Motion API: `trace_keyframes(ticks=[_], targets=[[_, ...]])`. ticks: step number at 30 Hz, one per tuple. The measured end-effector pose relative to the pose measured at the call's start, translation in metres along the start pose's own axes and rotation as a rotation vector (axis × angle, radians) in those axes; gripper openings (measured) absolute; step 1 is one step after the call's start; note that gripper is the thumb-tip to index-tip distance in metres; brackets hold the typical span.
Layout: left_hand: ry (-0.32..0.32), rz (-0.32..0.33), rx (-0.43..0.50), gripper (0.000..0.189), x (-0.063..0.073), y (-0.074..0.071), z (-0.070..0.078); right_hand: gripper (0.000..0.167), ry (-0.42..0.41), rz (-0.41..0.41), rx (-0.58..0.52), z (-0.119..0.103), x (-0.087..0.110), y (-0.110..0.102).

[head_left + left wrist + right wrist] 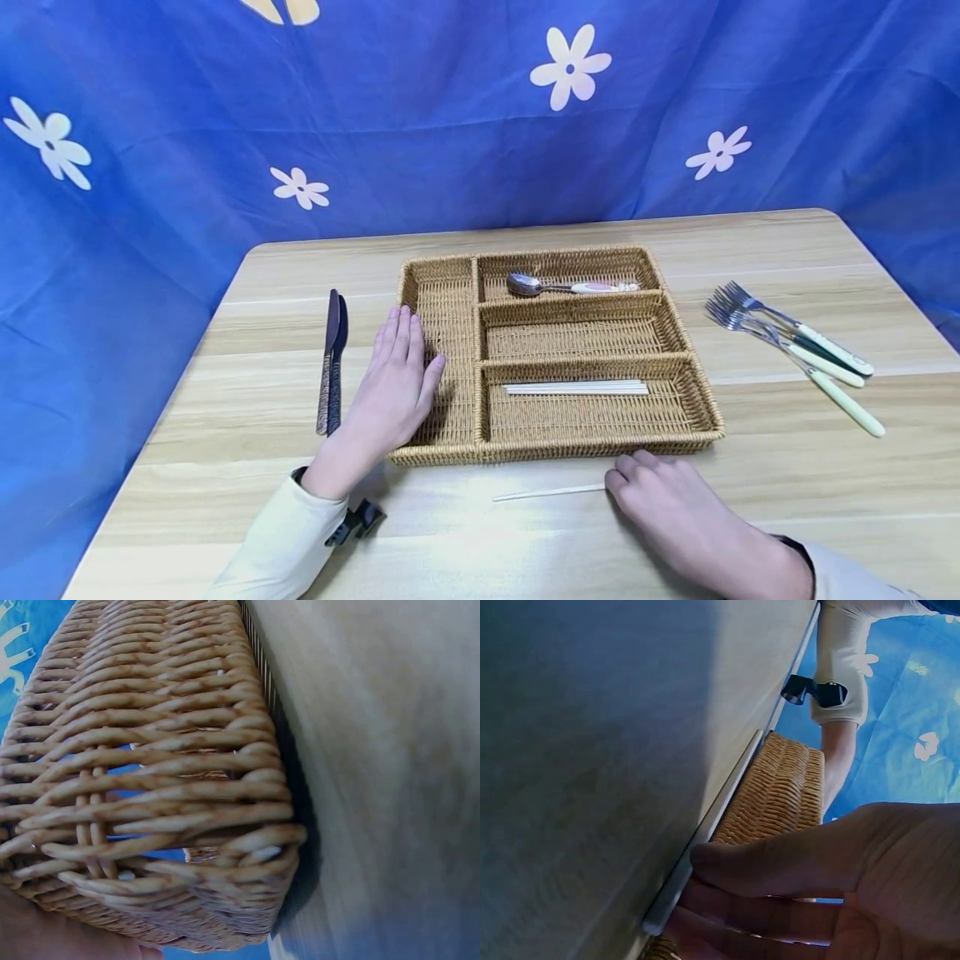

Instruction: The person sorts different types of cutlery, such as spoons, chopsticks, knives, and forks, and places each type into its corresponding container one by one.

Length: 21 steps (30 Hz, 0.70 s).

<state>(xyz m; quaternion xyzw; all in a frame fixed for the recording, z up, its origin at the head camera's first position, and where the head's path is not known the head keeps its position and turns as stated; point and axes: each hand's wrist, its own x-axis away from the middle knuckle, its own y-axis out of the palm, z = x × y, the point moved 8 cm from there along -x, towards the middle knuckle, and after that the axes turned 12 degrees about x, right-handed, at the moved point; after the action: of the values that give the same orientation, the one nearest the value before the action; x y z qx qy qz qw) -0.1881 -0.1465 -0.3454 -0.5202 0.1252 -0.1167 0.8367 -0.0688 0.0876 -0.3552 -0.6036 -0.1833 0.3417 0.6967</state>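
Observation:
A wicker cutlery tray (555,451) with several compartments lies on the table. My left hand (393,383) rests with straight fingers over its left rim. Just in front of the tray, my right hand (678,508) pinches a white chopstick (547,493) near one end. In the right wrist view the thumb (765,862) presses on that chopstick (733,780), which runs alongside the wicker wall (780,780). Several white chopsticks (576,388) lie in the front right compartment. A spoon (525,285) with a white and pink handle lies in the back right compartment.
Two dark table knives (333,358) lie left of the tray, close to my left forearm. Several forks (821,367) with green and white handles lie in a loose pile at the right. A blue flowered cloth (420,125) hangs behind the table (225,467).

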Motion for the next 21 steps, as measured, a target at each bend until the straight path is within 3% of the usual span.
trace_keyframes(ticks=[11,15,21], targets=[[-0.012,-0.002,0.006,0.067,0.0,0.0,-0.001,0.025,0.003,0.007,0.049,0.0,0.0,0.003],[-0.02,-0.006,0.013,0.068,0.0,0.0,-0.001,0.025,0.002,0.063,0.061,0.001,-0.001,-0.003],[-0.008,-0.002,0.001,0.067,-0.001,-0.001,0.0,0.023,-0.015,0.217,0.052,0.005,0.001,-0.027]])
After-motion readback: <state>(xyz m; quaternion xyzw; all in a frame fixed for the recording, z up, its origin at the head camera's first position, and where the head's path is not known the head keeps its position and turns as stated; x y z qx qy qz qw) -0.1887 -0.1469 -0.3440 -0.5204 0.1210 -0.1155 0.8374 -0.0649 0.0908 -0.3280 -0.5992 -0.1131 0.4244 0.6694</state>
